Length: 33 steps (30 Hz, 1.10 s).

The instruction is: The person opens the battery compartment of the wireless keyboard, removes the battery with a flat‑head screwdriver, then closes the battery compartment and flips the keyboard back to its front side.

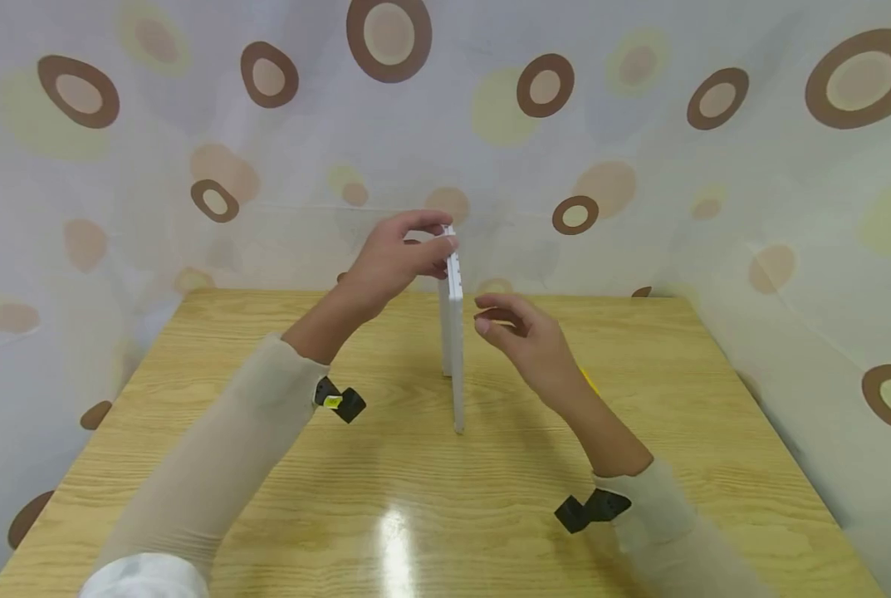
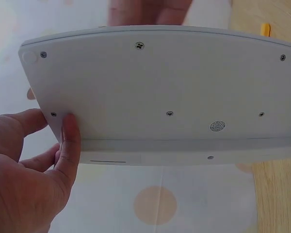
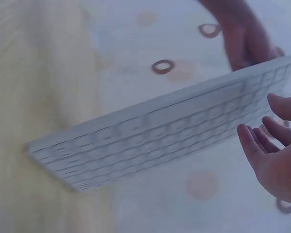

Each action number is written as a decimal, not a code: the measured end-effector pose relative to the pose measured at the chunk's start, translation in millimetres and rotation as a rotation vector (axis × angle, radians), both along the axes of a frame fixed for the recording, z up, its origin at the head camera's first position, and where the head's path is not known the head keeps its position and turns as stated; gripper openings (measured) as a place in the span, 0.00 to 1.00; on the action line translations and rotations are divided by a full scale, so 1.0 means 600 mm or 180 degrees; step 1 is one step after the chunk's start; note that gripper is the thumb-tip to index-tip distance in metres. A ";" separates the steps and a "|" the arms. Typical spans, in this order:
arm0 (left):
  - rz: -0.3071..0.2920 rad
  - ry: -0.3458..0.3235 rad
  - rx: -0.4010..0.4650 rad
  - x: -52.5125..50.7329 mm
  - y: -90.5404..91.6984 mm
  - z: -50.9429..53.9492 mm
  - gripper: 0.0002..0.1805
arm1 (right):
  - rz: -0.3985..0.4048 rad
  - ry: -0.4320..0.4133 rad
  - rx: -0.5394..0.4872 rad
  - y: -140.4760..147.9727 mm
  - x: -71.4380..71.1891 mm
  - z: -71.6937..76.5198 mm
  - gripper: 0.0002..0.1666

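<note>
A white keyboard [image 1: 456, 349] stands on end above the wooden table [image 1: 325, 482], its long edge toward the person. Left hand [image 1: 396, 257]: thumb and fingers pinch the keyboard's upper end, apparently because a grip there steadies it and leaves both broad faces uncovered. The underside, with its screws [image 2: 169, 113], faces left; the keys [image 3: 184, 121] face right. Whether the lower end bears on the wood or hangs just above it, I cannot tell from here; if it rests, the table presumably takes some weight. Right hand [image 1: 531, 345]: empty, fingers loosely curved with a gap to the thumb, just beside the key side without touching, perhaps placed there as ready support. A yellow object [image 2: 266, 30], mostly hidden, lies on the table.
</note>
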State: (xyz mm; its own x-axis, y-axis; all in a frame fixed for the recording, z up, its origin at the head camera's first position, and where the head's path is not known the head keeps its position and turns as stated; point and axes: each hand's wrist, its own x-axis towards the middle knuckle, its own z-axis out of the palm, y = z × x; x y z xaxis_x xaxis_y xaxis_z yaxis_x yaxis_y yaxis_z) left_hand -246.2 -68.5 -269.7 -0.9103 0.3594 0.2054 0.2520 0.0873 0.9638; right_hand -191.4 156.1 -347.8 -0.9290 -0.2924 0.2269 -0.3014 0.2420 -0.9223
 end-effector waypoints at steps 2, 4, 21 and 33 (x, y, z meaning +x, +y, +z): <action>-0.0023 0.0010 0.0017 -0.001 0.005 0.001 0.25 | 0.0004 0.0143 -0.0055 -0.003 0.002 0.030 0.23; -0.0039 0.0008 0.0040 -0.002 0.009 0.002 0.25 | 0.0031 0.0261 -0.0105 -0.008 0.005 0.056 0.23; -0.0030 0.0156 -0.0010 -0.002 0.017 -0.006 0.26 | 0.0200 0.0386 -0.0215 -0.032 0.019 0.101 0.23; 0.0124 0.0319 -0.0315 0.018 0.000 -0.099 0.30 | -0.0135 0.0288 -0.0121 0.019 0.036 0.097 0.23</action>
